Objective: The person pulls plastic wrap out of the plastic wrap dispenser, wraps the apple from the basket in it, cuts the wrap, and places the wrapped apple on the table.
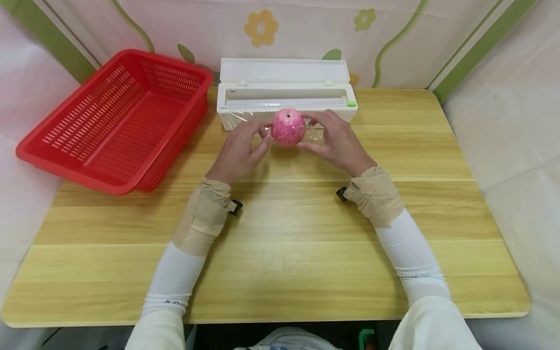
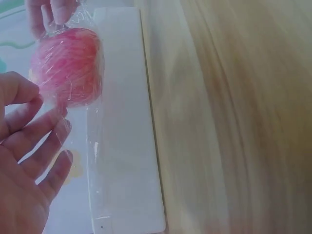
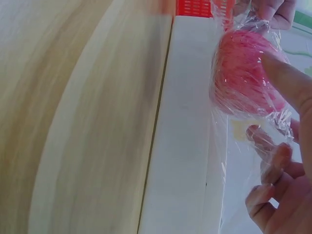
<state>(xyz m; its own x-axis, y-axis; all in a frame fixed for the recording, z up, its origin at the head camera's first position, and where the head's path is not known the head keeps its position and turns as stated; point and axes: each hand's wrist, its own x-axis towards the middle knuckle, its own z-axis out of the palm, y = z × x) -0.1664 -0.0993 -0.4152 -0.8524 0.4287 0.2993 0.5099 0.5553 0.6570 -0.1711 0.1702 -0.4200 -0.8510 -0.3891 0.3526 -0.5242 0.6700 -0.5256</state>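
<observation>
A pink-red apple (image 1: 288, 127) wrapped in clear cling film is held up between both hands, in front of a white cling film dispenser (image 1: 288, 99) with its lid raised. My left hand (image 1: 240, 149) pinches the gathered film at the apple's left side with thumb and forefinger; its other fingers spread beneath the film in the left wrist view. My right hand (image 1: 339, 141) holds the apple's right side, the thumb (image 3: 287, 80) lying against the wrapped fruit. Loose film (image 3: 217, 161) stretches from the apple along the dispenser's front.
A red slotted plastic basket (image 1: 170, 141) stands at the left of the wooden table (image 1: 288, 233), close to the dispenser. A white curtain with printed flowers (image 1: 297, 29) hangs behind, and pale cloth (image 1: 516, 121) closes off the right side.
</observation>
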